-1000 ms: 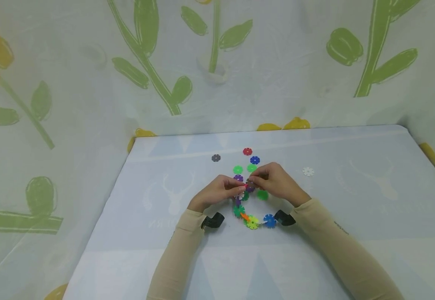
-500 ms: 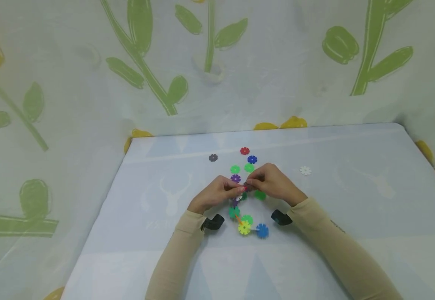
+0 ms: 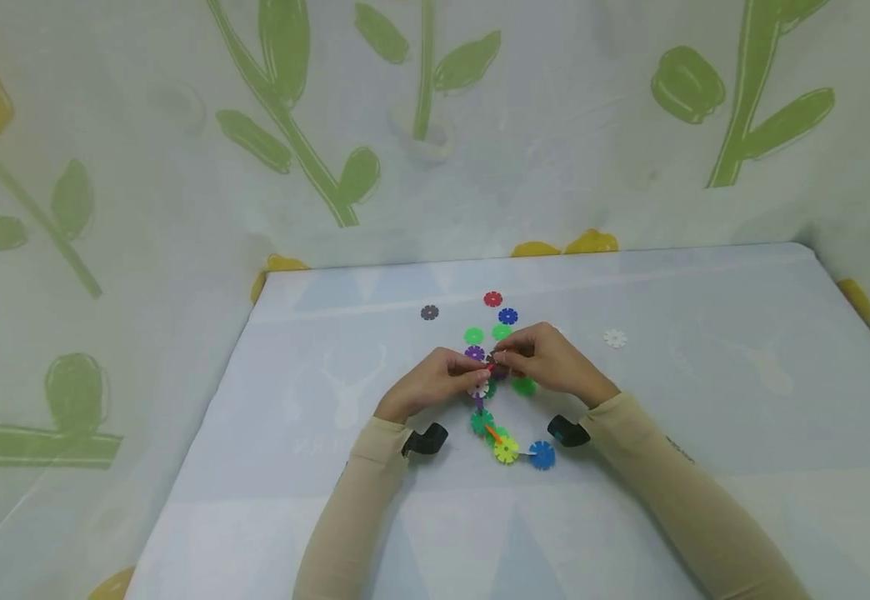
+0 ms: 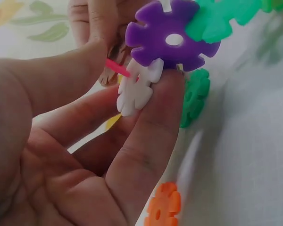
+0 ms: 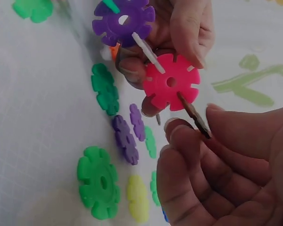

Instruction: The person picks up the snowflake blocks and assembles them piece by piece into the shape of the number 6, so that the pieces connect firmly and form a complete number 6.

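Note:
My left hand (image 3: 435, 383) pinches a pink slotted snowflake disc (image 5: 165, 89) between thumb and fingertips. A white disc (image 4: 134, 89) is slotted into the pink one, followed by a purple disc (image 4: 155, 28) and a green disc (image 3: 482, 422). From there the chain hangs toward me through an orange disc (image 3: 492, 433) and a yellow disc (image 3: 506, 451) to a blue disc (image 3: 543, 455). With thumb and fingers, my right hand (image 3: 555, 367) pinches a brown disc (image 5: 194, 115), seen edge-on, its edge at a slot of the pink disc.
Loose discs lie on the table (image 3: 255, 433) beyond the hands: a grey disc (image 3: 430, 312), a red disc (image 3: 492, 298), a dark blue disc (image 3: 507, 316), several green and purple ones. A white loose disc (image 3: 615, 338) lies apart to the right. Patterned cloth (image 3: 525, 167) hangs behind.
The chain's hanging end swung left and nearer, then back to the right. Both hands stay together at the pink and brown discs, with only slight shifts.

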Motion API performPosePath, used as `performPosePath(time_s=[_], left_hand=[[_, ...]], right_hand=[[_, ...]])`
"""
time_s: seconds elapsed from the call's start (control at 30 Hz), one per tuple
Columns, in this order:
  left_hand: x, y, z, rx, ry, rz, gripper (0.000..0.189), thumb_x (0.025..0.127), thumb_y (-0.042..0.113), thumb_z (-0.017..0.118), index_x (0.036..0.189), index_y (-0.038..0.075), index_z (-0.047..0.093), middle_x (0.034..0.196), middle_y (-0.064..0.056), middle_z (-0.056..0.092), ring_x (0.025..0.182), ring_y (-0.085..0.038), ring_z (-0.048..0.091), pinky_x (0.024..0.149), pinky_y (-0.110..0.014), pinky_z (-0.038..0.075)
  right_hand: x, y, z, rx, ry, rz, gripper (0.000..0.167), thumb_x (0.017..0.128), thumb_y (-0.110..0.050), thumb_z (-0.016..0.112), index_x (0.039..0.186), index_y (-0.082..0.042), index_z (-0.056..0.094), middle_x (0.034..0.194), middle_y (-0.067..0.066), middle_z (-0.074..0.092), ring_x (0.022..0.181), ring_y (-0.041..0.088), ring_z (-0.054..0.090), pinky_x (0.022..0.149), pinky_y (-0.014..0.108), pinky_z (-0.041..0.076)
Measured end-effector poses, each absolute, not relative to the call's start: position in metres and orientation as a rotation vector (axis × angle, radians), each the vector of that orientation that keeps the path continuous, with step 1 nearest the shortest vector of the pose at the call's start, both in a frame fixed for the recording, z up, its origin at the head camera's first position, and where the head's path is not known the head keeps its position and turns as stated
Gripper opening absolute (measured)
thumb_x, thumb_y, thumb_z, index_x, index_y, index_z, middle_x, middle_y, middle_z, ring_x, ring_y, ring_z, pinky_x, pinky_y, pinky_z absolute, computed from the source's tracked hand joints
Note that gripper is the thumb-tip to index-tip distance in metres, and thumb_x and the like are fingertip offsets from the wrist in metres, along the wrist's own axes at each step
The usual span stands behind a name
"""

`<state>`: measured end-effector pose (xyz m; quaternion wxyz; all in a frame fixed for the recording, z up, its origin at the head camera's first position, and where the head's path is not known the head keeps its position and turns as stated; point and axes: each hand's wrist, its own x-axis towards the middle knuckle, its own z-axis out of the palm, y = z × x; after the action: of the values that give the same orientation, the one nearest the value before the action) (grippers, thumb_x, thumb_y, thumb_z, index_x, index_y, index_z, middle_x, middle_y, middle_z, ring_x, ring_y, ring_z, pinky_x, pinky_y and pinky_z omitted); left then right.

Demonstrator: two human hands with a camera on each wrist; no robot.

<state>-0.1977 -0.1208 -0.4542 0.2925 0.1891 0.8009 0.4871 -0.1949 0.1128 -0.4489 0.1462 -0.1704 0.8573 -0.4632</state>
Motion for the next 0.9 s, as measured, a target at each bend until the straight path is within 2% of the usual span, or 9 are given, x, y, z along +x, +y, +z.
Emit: performPosePath(time_s=[0.2, 0.37, 0.57, 0.77, 0.9], left_hand=[[-0.200, -0.123, -0.455, 0.530, 2.121, 1.324, 0.031, 0.104, 0.028, 0.063, 0.123, 0.007, 0.074, 0.093, -0.001, 0.067, 0.082, -0.014, 0.059, 0.075, -0.023, 0.051], [-0.203, -0.123, -0.458, 0.541, 2.177, 1.398, 0.030, 0.104, 0.028, 0.062, 0.124, 0.008, 0.073, 0.100, -0.002, 0.071, 0.082, -0.013, 0.060, 0.071, -0.023, 0.050], [-0.204, -0.122, -0.460, 0.506, 2.200, 1.436, 0.024, 0.102, 0.023, 0.066, 0.115, 0.005, 0.074, 0.099, -0.006, 0.072, 0.080, -0.013, 0.059, 0.069, -0.023, 0.049], [-0.205, -0.127, -0.457, 0.500, 2.205, 1.412, 0.023, 0.101, 0.021, 0.067, 0.116, 0.005, 0.075, 0.111, -0.010, 0.076, 0.090, -0.012, 0.065, 0.080, -0.024, 0.055], [-0.204, -0.131, -0.455, 0.482, 2.179, 1.398, 0.024, 0.101, 0.020, 0.067, 0.117, 0.005, 0.074, 0.110, -0.011, 0.075, 0.086, -0.012, 0.064, 0.077, -0.024, 0.056]], right_hand=[[-0.195, 0.113, -0.443, -0.493, 2.419, -1.370, 0.022, 0.100, -0.010, 0.068, 0.118, -0.002, 0.076, 0.102, 0.011, 0.078, 0.076, 0.018, 0.064, 0.072, 0.026, 0.059], [-0.195, 0.111, -0.444, -0.533, 2.373, -1.416, 0.023, 0.099, -0.012, 0.069, 0.119, -0.003, 0.076, 0.102, 0.012, 0.078, 0.076, 0.018, 0.065, 0.073, 0.025, 0.059], [-0.200, 0.115, -0.442, -0.557, 2.395, -1.401, 0.026, 0.100, -0.016, 0.068, 0.120, 0.000, 0.074, 0.101, 0.014, 0.078, 0.079, 0.019, 0.070, 0.076, 0.028, 0.061], [-0.230, 0.130, -0.429, -0.407, 2.536, -1.337, 0.029, 0.103, -0.020, 0.065, 0.124, -0.001, 0.072, 0.107, 0.015, 0.077, 0.088, 0.028, 0.071, 0.081, 0.034, 0.061], [-0.256, 0.132, -0.426, -0.333, 2.618, -1.218, 0.031, 0.104, -0.022, 0.063, 0.128, -0.003, 0.071, 0.117, 0.015, 0.075, 0.096, 0.029, 0.069, 0.090, 0.040, 0.060]])
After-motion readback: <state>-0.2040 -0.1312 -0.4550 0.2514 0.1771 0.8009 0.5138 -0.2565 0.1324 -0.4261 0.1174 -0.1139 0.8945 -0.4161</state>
